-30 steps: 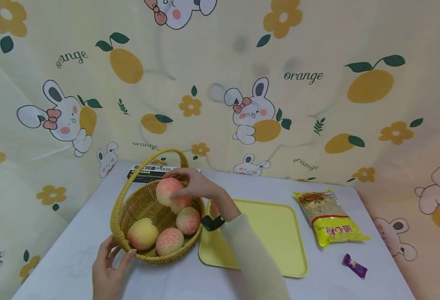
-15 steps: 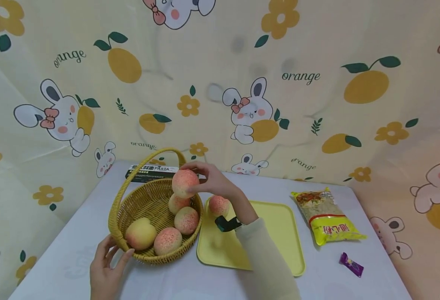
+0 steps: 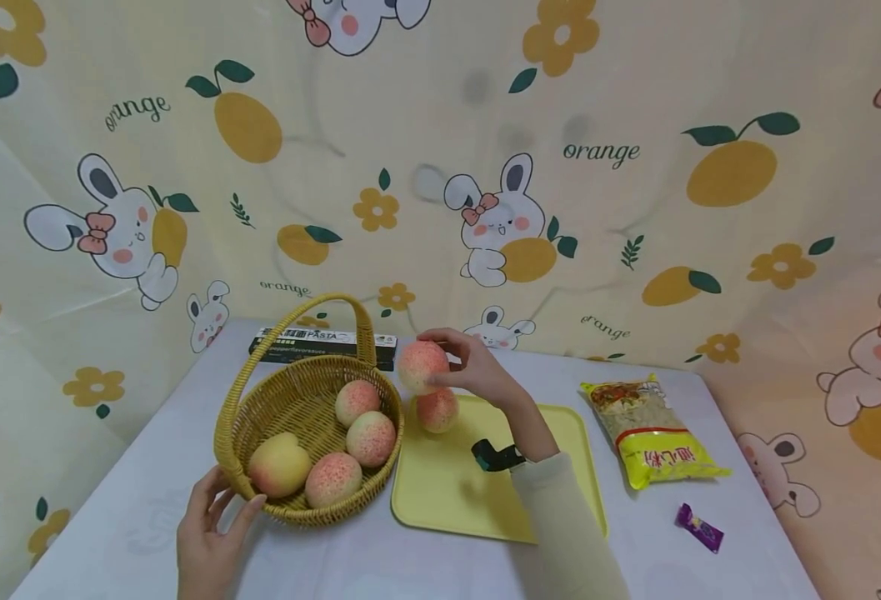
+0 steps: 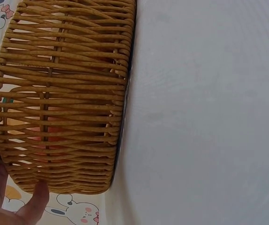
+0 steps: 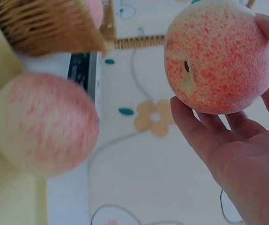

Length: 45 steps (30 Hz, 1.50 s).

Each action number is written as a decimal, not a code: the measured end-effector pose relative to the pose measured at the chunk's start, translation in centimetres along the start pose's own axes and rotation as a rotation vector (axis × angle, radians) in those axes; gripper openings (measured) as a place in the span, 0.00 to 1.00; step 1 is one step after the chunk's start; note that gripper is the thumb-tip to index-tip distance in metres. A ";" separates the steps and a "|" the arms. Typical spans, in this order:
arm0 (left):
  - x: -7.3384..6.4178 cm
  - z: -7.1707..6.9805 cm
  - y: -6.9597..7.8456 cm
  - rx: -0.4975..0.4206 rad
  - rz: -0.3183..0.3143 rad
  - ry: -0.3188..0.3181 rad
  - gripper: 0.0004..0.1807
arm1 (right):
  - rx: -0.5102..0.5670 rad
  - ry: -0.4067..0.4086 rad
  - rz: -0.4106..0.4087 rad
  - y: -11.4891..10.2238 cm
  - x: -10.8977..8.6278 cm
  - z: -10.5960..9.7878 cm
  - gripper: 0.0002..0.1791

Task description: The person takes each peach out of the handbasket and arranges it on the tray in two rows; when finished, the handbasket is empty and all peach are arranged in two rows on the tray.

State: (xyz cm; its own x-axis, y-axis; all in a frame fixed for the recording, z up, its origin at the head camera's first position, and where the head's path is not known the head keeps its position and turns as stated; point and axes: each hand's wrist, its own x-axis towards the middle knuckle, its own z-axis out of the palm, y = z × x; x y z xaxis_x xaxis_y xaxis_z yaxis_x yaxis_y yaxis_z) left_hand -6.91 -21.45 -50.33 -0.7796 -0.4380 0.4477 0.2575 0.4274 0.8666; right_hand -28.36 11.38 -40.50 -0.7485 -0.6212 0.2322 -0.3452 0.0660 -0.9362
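Note:
Over the back left of the yellow tray (image 3: 478, 508), my right hand (image 3: 479, 375) holds a pink-speckled peach (image 3: 422, 367) between thumb and fingers. Its stem hole shows in the right wrist view, where the fingers cup the peach (image 5: 221, 56). Another peach (image 3: 437, 411) lies on the tray just below. The wicker basket (image 3: 305, 518) stands to the left of the tray with several peaches inside, one of them yellower (image 3: 280, 465). My left hand (image 3: 211, 529) grips the basket's near-left rim at the foot of its handle, the thumb (image 4: 38, 199) against the woven side.
A dark pasta box (image 3: 380, 354) lies behind the basket, partly hidden by it. To the right of the tray are a yellow food bag (image 3: 650, 433) and a small purple wrapped snack (image 3: 699, 528). A patterned cloth backdrop (image 3: 425, 108) rises behind the table.
My right hand has carried the peach from inside the basket rightward, over the rim, to above the tray. The left hand keeps its grip on the basket.

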 end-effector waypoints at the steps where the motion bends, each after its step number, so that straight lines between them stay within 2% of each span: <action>1: 0.0 0.0 0.1 0.001 -0.002 0.000 0.36 | 0.004 0.005 0.000 0.1 -0.2 -0.3 0.31; 7: 0.0 0.0 0.2 -0.001 -0.023 -0.004 0.35 | 0.016 0.026 0.008 0.7 -1.7 -1.8 0.31; 19: -0.1 0.0 0.1 0.006 -0.012 0.004 0.35 | 0.007 0.084 0.033 2.6 -4.2 -4.1 0.30; 24: 0.0 0.0 0.0 0.001 -0.012 0.002 0.35 | -0.017 0.098 0.052 3.4 -5.1 -4.4 0.30; 33: 0.0 0.1 0.2 0.023 -0.052 0.006 0.35 | -0.039 0.126 0.088 4.7 -7.0 -5.1 0.29; 45: -0.1 0.0 0.2 0.020 -0.046 0.005 0.35 | 0.000 0.084 0.121 6.4 -8.4 -4.8 0.29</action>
State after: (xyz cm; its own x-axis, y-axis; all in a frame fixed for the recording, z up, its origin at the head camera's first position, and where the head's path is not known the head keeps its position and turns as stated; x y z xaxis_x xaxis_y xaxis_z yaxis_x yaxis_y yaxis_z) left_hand -6.84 -21.30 -50.17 -0.7872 -0.4618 0.4086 0.2098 0.4226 0.8817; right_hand -26.99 20.83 -47.14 -0.8294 -0.5411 0.1392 -0.2498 0.1363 -0.9587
